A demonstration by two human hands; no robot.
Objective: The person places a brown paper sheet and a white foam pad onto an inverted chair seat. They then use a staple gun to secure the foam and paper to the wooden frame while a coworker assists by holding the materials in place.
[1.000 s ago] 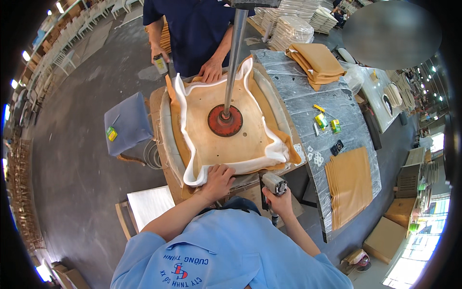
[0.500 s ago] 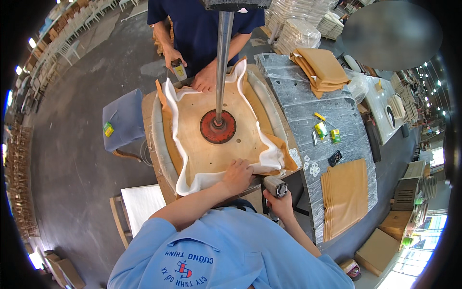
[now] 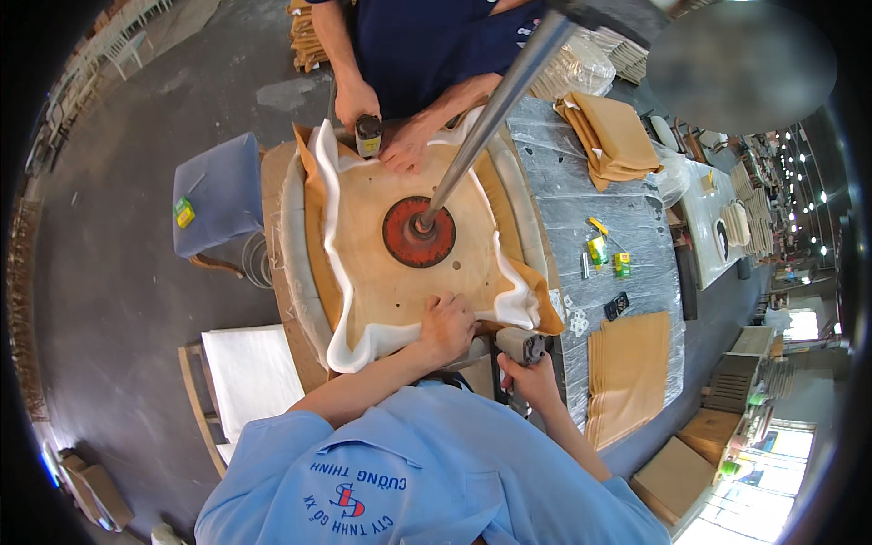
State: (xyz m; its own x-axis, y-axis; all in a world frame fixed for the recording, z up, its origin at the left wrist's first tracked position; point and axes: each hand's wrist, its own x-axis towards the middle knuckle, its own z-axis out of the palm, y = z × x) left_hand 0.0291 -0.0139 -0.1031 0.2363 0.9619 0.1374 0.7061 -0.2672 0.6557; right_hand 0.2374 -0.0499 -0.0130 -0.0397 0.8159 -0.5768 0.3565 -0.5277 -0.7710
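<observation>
A seat panel with a bare wooden board (image 3: 391, 291) lies underside up, edged by white padding (image 3: 334, 236) and a tan cover (image 3: 313, 186). A red round press disc (image 3: 419, 232) on a metal rod bears on its middle. My left hand (image 3: 448, 329) is at the near edge, fingers curled and pressing the folded cover and padding onto the board. A grey staple gun (image 3: 521, 344) is gripped in my right hand (image 3: 534, 381), its nose beside the near right corner. Across the panel, a co-worker's hand (image 3: 357, 102) holds another staple gun (image 3: 368, 136) at the far edge.
To the right, a plastic-covered table (image 3: 563, 182) carries stacked tan covers (image 3: 633, 368), a folded tan bundle (image 3: 613, 141), small yellow-green boxes (image 3: 597, 249) and a black phone-like object (image 3: 617, 305). At left stand a blue upholstered seat (image 3: 218, 195) and a white-topped piece (image 3: 250, 372).
The co-worker's staple gun has moved right and down onto the far edge. My staple gun has risen slightly toward the panel's edge. My left hand stays at the near edge; the whole view has shifted.
</observation>
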